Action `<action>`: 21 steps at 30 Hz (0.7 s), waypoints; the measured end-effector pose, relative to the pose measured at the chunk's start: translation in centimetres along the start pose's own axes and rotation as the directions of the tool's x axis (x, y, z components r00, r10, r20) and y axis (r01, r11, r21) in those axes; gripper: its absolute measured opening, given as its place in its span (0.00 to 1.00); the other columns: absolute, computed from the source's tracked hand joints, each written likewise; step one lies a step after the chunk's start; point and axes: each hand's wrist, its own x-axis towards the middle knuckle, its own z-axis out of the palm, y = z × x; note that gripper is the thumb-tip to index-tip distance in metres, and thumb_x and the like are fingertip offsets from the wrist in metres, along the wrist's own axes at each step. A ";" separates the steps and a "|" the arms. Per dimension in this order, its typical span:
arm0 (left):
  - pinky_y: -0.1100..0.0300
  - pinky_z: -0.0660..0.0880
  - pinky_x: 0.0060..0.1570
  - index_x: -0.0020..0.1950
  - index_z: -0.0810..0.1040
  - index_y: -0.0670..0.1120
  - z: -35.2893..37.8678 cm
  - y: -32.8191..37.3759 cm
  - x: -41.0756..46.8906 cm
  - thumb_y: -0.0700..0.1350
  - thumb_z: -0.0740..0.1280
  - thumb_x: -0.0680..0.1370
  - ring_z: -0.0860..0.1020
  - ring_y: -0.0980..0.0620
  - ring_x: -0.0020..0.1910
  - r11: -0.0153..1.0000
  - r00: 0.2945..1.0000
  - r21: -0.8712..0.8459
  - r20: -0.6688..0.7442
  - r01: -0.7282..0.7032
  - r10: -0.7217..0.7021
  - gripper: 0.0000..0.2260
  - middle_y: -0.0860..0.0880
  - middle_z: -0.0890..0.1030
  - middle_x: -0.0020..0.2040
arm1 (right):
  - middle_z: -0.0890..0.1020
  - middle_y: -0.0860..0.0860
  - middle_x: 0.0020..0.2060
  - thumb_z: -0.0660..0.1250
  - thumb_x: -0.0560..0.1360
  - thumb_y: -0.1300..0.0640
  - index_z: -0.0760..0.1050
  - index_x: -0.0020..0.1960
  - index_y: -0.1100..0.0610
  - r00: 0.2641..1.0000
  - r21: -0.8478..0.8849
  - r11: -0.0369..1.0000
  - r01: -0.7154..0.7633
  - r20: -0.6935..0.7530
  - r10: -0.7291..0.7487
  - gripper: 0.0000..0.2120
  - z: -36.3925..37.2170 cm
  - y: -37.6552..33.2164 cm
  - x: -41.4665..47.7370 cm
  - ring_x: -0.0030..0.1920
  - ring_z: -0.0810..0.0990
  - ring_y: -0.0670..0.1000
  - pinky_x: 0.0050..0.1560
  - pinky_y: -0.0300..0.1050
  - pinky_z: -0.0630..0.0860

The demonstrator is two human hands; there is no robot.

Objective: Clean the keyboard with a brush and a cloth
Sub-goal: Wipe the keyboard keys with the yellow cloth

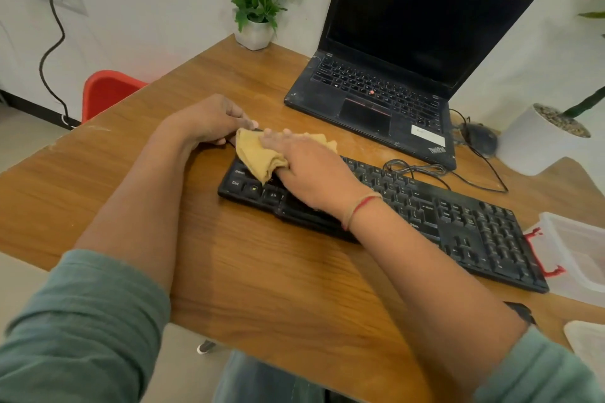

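A black keyboard (458, 222) lies slanted across the wooden table (262, 271). My right hand (311, 170) lies over its left half and presses a folded yellow cloth (258, 154) onto the keys, thumb tucked against the cloth's lower fold. My left hand (212, 121) grips the keyboard's far left corner, fingers curled over its edge beside the cloth. No brush shows in the head view.
An open black laptop (393, 82) stands behind the keyboard, with a black mouse (481, 137) and loose cable (415, 170) beside it. White plant pots sit at the back (253, 34) and right (530, 144). A clear plastic box (576, 255) with red clips lies at the keyboard's right end. A red chair (108, 91) stands left.
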 end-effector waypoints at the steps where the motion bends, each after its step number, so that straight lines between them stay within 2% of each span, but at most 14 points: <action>1: 0.69 0.66 0.23 0.44 0.82 0.47 0.1 -0.1 0.1 0.46 0.65 0.81 0.71 0.61 0.22 1.000 1.000 -0.008 -0.005 -0.009 0.009 0.09 0.53 0.77 0.29 | 0.61 0.49 0.75 0.56 0.80 0.58 0.59 0.76 0.52 0.998 -0.011 0.998 -0.061 -0.018 0.061 0.24 0.1 0.0 0.4 0.75 0.58 0.52 0.75 0.50 0.53; 2: 0.69 0.66 0.23 0.45 0.82 0.46 0.1 -0.1 0.2 0.46 0.65 0.81 0.71 0.62 0.21 1.000 1.000 -0.011 -0.007 -0.015 0.015 0.09 0.54 0.77 0.28 | 0.61 0.50 0.75 0.56 0.80 0.57 0.59 0.76 0.53 0.996 -0.019 0.996 -0.089 -0.031 0.088 0.24 0.3 -0.5 0.6 0.75 0.59 0.52 0.75 0.50 0.53; 4: 0.67 0.67 0.26 0.45 0.83 0.45 0.0 -0.2 0.3 0.46 0.66 0.80 0.71 0.60 0.24 1.000 1.000 -0.001 0.000 -0.024 0.024 0.09 0.55 0.77 0.26 | 0.66 0.53 0.73 0.56 0.79 0.57 0.62 0.74 0.55 0.998 -0.021 0.999 -0.030 -0.055 0.029 0.23 0.9 -2.2 0.3 0.73 0.62 0.54 0.74 0.51 0.58; 7: 0.69 0.68 0.23 0.43 0.82 0.43 -0.2 -0.3 0.4 0.47 0.66 0.80 0.70 0.61 0.22 0.999 1.000 0.020 0.013 -0.025 0.024 0.10 0.49 0.79 0.32 | 0.65 0.52 0.73 0.58 0.78 0.59 0.63 0.73 0.56 0.996 0.022 0.997 0.080 -0.043 -0.079 0.23 1.3 -3.4 -1.0 0.74 0.60 0.52 0.73 0.48 0.53; 10: 0.68 0.68 0.25 0.44 0.82 0.46 0.0 -0.3 0.5 0.45 0.64 0.82 0.71 0.60 0.24 0.998 0.999 0.042 0.000 -0.042 0.043 0.10 0.48 0.79 0.35 | 0.62 0.51 0.75 0.57 0.80 0.58 0.61 0.75 0.55 0.991 -0.020 0.995 -0.093 -0.098 0.091 0.23 1.0 -1.4 -0.3 0.75 0.57 0.52 0.74 0.50 0.52; 12: 0.72 0.65 0.21 0.45 0.81 0.46 0.1 -0.3 0.6 0.44 0.62 0.82 0.70 0.62 0.20 0.998 0.999 0.041 0.003 -0.048 0.048 0.10 0.51 0.78 0.32 | 0.60 0.50 0.76 0.56 0.80 0.56 0.60 0.75 0.54 0.977 -0.024 0.982 -0.186 -0.114 0.182 0.23 0.9 -0.8 0.2 0.76 0.56 0.53 0.75 0.50 0.49; 14: 0.69 0.67 0.24 0.44 0.82 0.45 0.0 -0.3 0.6 0.45 0.64 0.82 0.69 0.60 0.22 0.998 0.999 0.040 0.020 -0.050 0.050 0.10 0.52 0.77 0.28 | 0.61 0.51 0.75 0.55 0.80 0.56 0.60 0.75 0.55 0.986 -0.006 0.992 -0.128 -0.105 0.127 0.23 1.1 -2.0 0.0 0.76 0.56 0.53 0.75 0.50 0.49; 17: 0.65 0.67 0.27 0.41 0.82 0.44 -0.3 -0.6 0.9 0.47 0.67 0.80 0.70 0.58 0.26 0.999 0.999 0.032 0.034 -0.042 0.041 0.11 0.54 0.78 0.26 | 0.62 0.49 0.75 0.57 0.79 0.57 0.62 0.74 0.54 0.997 0.029 0.997 0.068 -0.050 -0.067 0.24 1.4 -3.5 -1.3 0.75 0.56 0.51 0.74 0.48 0.48; 19: 0.66 0.67 0.26 0.42 0.82 0.44 -0.3 -0.6 0.9 0.47 0.66 0.80 0.70 0.59 0.25 0.999 0.999 0.022 0.028 -0.039 0.038 0.10 0.54 0.78 0.25 | 0.62 0.48 0.75 0.57 0.79 0.58 0.61 0.75 0.53 0.997 0.019 0.998 0.056 -0.047 -0.055 0.24 1.2 -2.7 -1.3 0.75 0.57 0.50 0.74 0.47 0.49; 21: 0.67 0.68 0.26 0.44 0.83 0.46 -0.1 -0.6 0.8 0.47 0.66 0.80 0.69 0.57 0.27 0.998 0.999 0.028 0.021 -0.050 0.049 0.09 0.54 0.78 0.26 | 0.61 0.48 0.75 0.57 0.79 0.57 0.59 0.76 0.53 0.996 -0.010 0.999 -0.053 -0.073 0.052 0.25 0.9 -1.4 -0.7 0.76 0.56 0.50 0.74 0.47 0.50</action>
